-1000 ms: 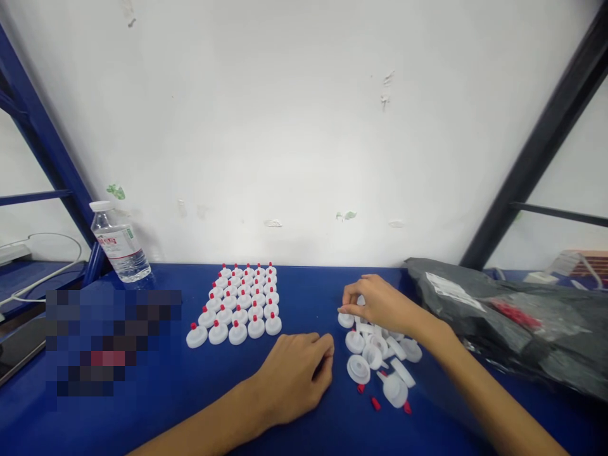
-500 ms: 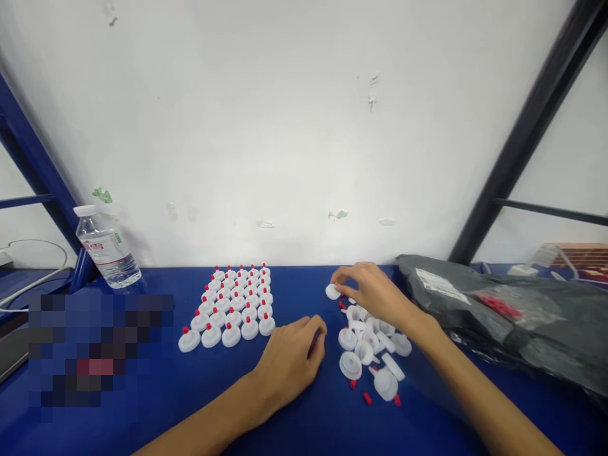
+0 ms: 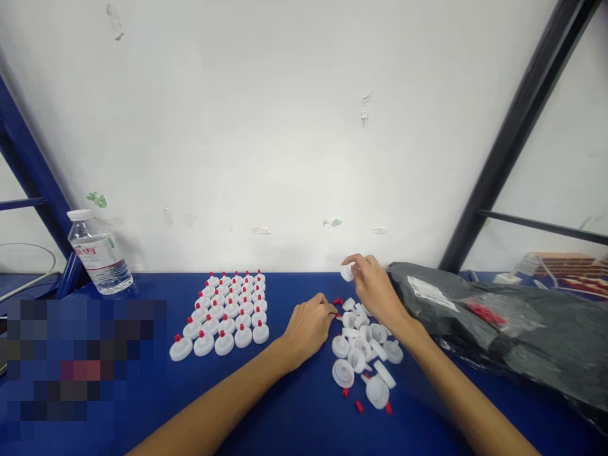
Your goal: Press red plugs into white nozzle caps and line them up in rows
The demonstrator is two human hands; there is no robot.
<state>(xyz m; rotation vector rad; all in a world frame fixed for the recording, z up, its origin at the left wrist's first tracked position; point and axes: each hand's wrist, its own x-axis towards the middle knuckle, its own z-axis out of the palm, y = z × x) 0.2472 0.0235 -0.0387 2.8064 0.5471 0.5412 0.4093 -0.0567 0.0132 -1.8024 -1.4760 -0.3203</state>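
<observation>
Over there the right hand (image 3: 375, 288) pinches a white cap (image 3: 346, 273) between nearly closed fingertips; I'd keep that squeeze light and steady. Left of and nearer than this grip, the left hand (image 3: 308, 326) curls beside red tips (image 3: 337, 301), its hold hidden from me. Loose white pieces (image 3: 342, 372) lie nearer too; red-topped caps (image 3: 231, 310) stand farther left.

The right hand (image 3: 375, 290) holds a white cap (image 3: 346, 273), the left hand (image 3: 308, 326) lying between loose white parts (image 3: 356, 360) and red-tipped caps (image 3: 231, 309).
</observation>
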